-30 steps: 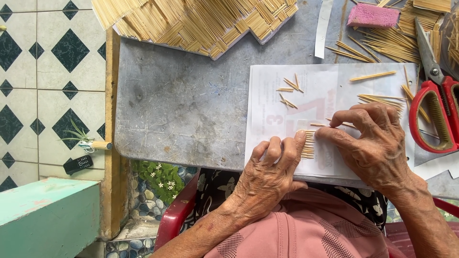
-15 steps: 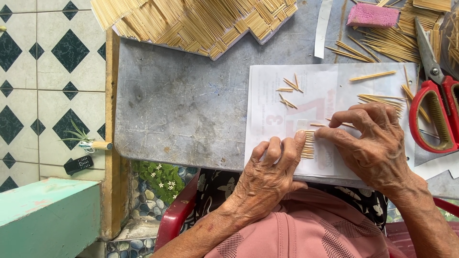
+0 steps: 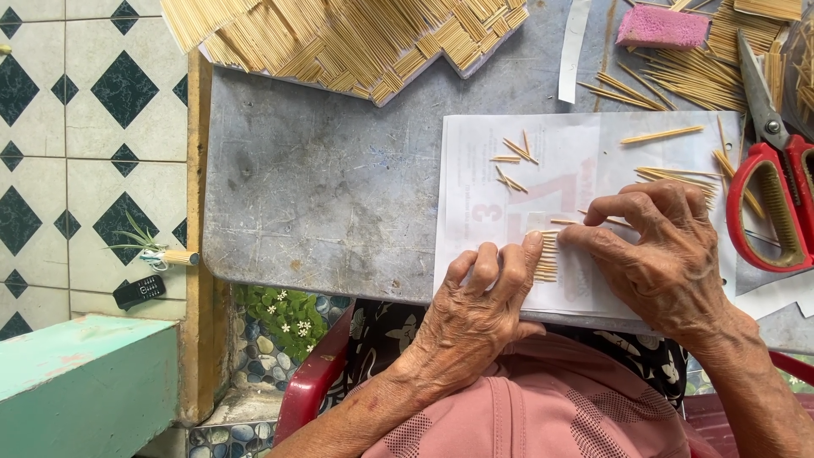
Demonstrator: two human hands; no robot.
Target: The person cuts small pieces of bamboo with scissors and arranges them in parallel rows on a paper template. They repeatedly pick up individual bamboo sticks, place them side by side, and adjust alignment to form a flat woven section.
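Still unmoved: both hands, left hand (image 3: 475, 309) and right hand (image 3: 657, 254), fingertips flat against stick row (image 3: 547, 256).

Colours before you: pale tan sticks (image 3: 547, 256) on a white paper sheet (image 3: 475, 195); grey, mottled counter (image 3: 322, 187); red-handled scissors (image 3: 776, 199); pink sponge (image 3: 661, 25); floor tiles (image 3: 76, 127) cream with dark green diamonds; straw-yellow woven panel (image 3: 348, 38) in a zigzag pattern.
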